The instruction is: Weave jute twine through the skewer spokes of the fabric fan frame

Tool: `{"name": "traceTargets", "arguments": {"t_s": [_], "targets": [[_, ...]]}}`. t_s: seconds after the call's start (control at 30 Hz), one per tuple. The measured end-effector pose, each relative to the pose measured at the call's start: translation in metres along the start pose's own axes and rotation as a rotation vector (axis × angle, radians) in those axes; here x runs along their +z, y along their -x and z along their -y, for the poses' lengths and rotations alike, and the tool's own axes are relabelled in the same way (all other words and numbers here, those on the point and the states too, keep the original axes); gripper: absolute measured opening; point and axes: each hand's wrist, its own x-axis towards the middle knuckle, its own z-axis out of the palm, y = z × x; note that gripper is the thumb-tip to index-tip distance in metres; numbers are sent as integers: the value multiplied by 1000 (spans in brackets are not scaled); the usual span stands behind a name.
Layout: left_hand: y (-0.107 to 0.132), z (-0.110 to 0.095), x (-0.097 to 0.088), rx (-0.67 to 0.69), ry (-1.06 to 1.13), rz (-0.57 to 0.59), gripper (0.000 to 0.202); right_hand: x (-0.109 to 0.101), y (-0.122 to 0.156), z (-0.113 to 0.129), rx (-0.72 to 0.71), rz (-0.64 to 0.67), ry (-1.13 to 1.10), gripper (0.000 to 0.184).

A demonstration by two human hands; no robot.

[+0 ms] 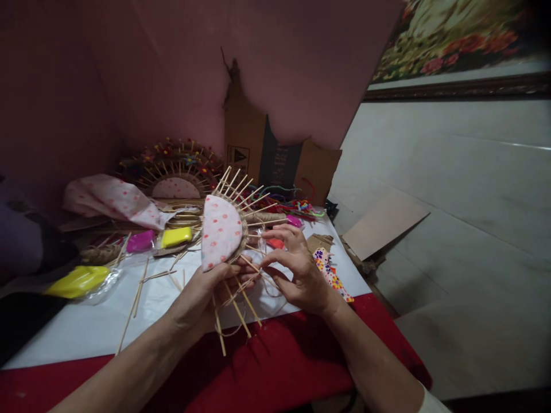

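Observation:
My left hand (202,295) grips the lower rim of a round sunburst craft piece (221,230), held upright on edge. It has a pink dotted fabric centre and thin wooden sticks (241,192) radiating outward. My right hand (297,269) is beside it on the right, fingers curled and pinching a strand of jute twine (253,278) woven among the sticks. Both hands hover over a white sheet (86,327) on a red-covered table (275,367).
A finished sunburst piece (176,172) leans at the back wall beside torn cardboard (258,149). Pink dotted cloth (112,201), yellow clay (80,281), pink and yellow blocks (159,238), loose sticks (138,292) and coloured yarn (297,206) lie around. A flat cardboard (383,221) lies on the floor.

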Motion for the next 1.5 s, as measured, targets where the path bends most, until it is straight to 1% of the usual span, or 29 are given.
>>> {"name": "traceTargets", "arguments": {"t_s": [0.07, 0.13, 0.2, 0.23, 0.27, 0.3, 0.33, 0.4, 0.47, 0.5, 0.53, 0.63, 0.7, 0.83, 0.97, 1.03, 1.07, 1.17, 1.3, 1.4, 1.5], "targets": [[1, 0, 0, 7, 6, -6, 16, 2, 1, 2, 4, -27, -1, 19], [2, -1, 1, 30, 24, -32, 16, 4, 4, 7, 20, -99, -27, 22], [2, -1, 3, 64, 52, -71, 15, 8, 8, 17, 28, -169, -54, 18], [2, -1, 3, 83, 70, -97, 15, 10, 10, 22, 12, -171, -57, 14], [1, -2, 3, 103, 91, -126, 15, 12, 13, 28, -21, -142, -54, 9], [0, -2, 2, 127, 113, -154, 15, 15, 15, 34, -73, -84, -46, 7], [-1, -3, 2, 153, 134, -177, 14, 17, 18, 39, -117, -21, -35, 8], [-2, -5, 0, 206, 172, -203, 13, 23, 21, 47, -161, 76, -10, 17], [-3, -7, 0, 227, 197, -222, 13, 28, 23, 51, -145, 134, 42, 33], [-2, -8, 0, 223, 205, -232, 13, 30, 23, 52, -130, 155, 67, 37], [-2, -9, 0, 218, 210, -240, 13, 33, 24, 52, -117, 171, 84, 36], [0, -11, 2, 222, 213, -243, 14, 38, 25, 51, -98, 200, 85, 20], [0, -11, 2, 230, 215, -244, 15, 40, 26, 51, -116, 203, 81, 15], [-2, -10, 2, 215, 219, -234, 17, 39, 25, 53, -182, 149, 95, 16], [-1, -9, 0, 225, 217, -227, 15, 35, 23, 57, -257, 38, 89, 25], [-1, -9, -1, 235, 209, -236, 14, 35, 23, 58, -296, 5, 89, 22], [0, -9, -1, 240, 208, -241, 14, 36, 23, 59, -314, -4, 95, 21], [-1, -9, 0, 241, 212, -257, 12, 42, 24, 59, -372, -37, 115, 27], [-3, -9, 0, 247, 219, -280, 12, 50, 24, 60, -450, -134, 108, 31], [-4, -8, -1, 254, 226, -271, 14, 54, 24, 61, -461, -176, 104, 33], [-4, -7, -3, 257, 227, -251, 14, 56, 25, 60, -467, -183, 93, 35]]}}
